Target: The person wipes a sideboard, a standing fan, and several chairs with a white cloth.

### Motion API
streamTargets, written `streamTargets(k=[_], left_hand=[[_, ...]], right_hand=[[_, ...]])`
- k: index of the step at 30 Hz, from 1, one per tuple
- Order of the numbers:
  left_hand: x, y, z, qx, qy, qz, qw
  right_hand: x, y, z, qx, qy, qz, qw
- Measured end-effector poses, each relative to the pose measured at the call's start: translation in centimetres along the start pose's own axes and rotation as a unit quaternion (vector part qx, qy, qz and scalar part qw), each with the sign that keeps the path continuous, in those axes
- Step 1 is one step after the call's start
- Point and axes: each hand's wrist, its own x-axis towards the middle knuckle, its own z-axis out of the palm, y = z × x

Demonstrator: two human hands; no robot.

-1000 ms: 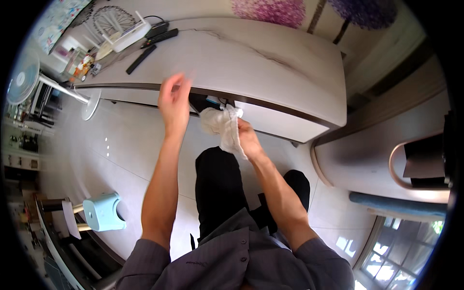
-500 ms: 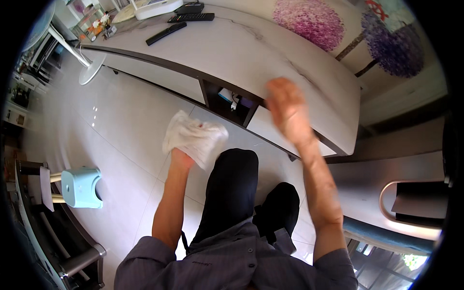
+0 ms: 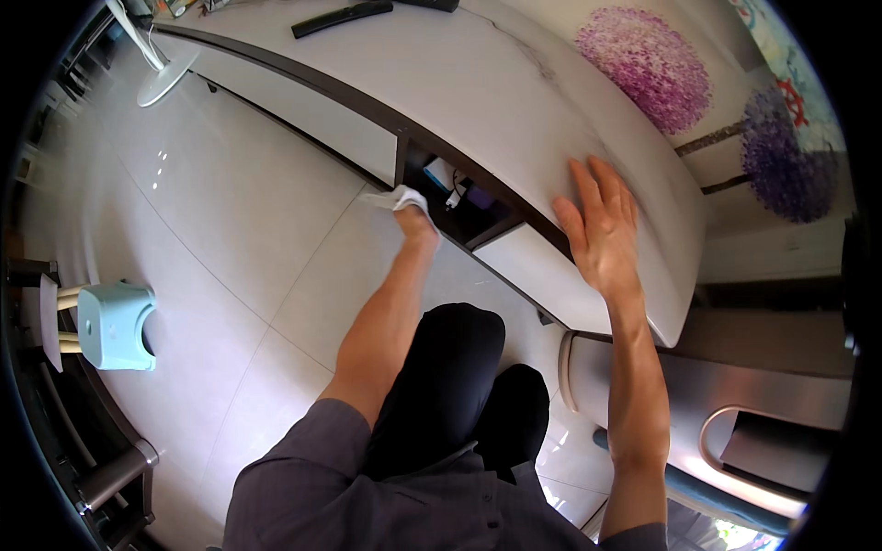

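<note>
One cabinet (image 3: 514,110) has one open compartment (image 3: 446,217) and two white fronts (image 3: 303,101). There are two hands: one left hand (image 3: 416,223) at the cabinet's front, one right hand (image 3: 604,230) at its top. One white cloth (image 3: 397,198) is at the cabinet's front. Two black remotes (image 3: 344,18) lie on the cabinet; one light-blue stool (image 3: 112,326) stands before it; two painted flower heads (image 3: 643,69) show behind it.

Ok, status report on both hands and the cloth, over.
Left hand: holding white cloth beside open compartment. Right hand: open at cabinet top. Possibly in the way: small white item inside compartment.
</note>
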Motion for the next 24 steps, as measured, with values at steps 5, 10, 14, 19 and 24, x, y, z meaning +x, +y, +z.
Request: streamTargets(k=[5, 10, 14, 19, 24], left_hand=[[-8.7, -5.3, -1.6, 0.171, -0.008, -0.119, 0.978], [-9.1, -5.2, -4.6, 0.289, -0.188, -0.086, 0.935], [-5.6, -3.2, -4.0, 0.360, -0.185, 0.008, 0.914], [-3.4, 1.4, -5.3, 0.198, -0.061, 0.057, 0.977], [-4.3, 3.9, -6.0, 0.366, -0.276, 0.303, 0.836]], right_hand=[[0.3, -0.3, -0.3, 0.001, -0.009, 0.005, 1.000], [0.5, -0.4, -0.5, 0.002, -0.010, 0.003, 1.000], [0.6, -0.2, -0.6, 0.014, -0.016, 0.007, 1.000], [0.8, -0.2, -0.9, 0.026, -0.025, 0.019, 0.999], [0.7, -0.2, -0.7, 0.045, -0.028, 0.026, 0.998]])
